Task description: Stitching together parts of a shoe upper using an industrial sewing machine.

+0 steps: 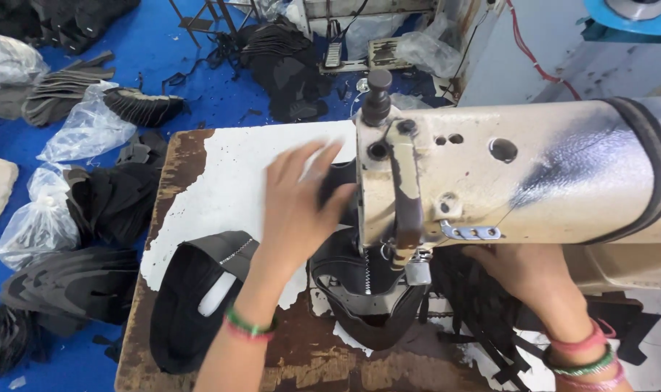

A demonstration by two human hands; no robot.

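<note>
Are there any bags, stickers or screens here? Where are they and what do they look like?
Clear plastic bag: on the blue floor, upper left, crumpled, see-through.
Second plastic bag: floor at left, beside dark fabric pieces, shiny and lumpy.
Third plastic bag: top left corner, whitish.
Plastic wrap: behind the sewing machine, clear.
No labels, signs or screens show.

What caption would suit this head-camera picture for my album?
Left hand and right hand guide a black fabric piece under a worn sewing machine on a wooden table.
</note>
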